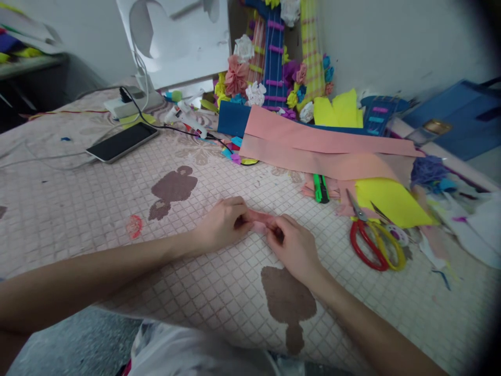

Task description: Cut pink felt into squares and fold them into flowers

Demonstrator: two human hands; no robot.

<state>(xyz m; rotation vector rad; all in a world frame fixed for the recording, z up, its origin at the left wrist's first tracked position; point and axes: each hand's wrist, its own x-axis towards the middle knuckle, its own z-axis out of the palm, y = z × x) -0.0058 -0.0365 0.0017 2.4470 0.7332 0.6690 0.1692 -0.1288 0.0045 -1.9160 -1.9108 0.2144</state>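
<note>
Between my two hands, just above the tabletop, runs a small strip of pink paper (260,216). Its left end is pinched by the fingers of my left hand (225,222). My right hand (294,245) pinches the other end, with its fingertips curled in. Part of the strip is hidden behind the fingers. Scissors (368,243) with one red and one yellow handle lie apart from my right hand, to its right. Beyond the hands lies a green box cutter (321,189), near long sheets of pink paper (313,136).
A phone (123,142) with cables rests at the left, near a white glue gun (187,119) and a power strip (133,104). Yellow paper (393,201) and scraps lie at the right. Decorated paper guitars (274,62) with paper flowers stand against the wall.
</note>
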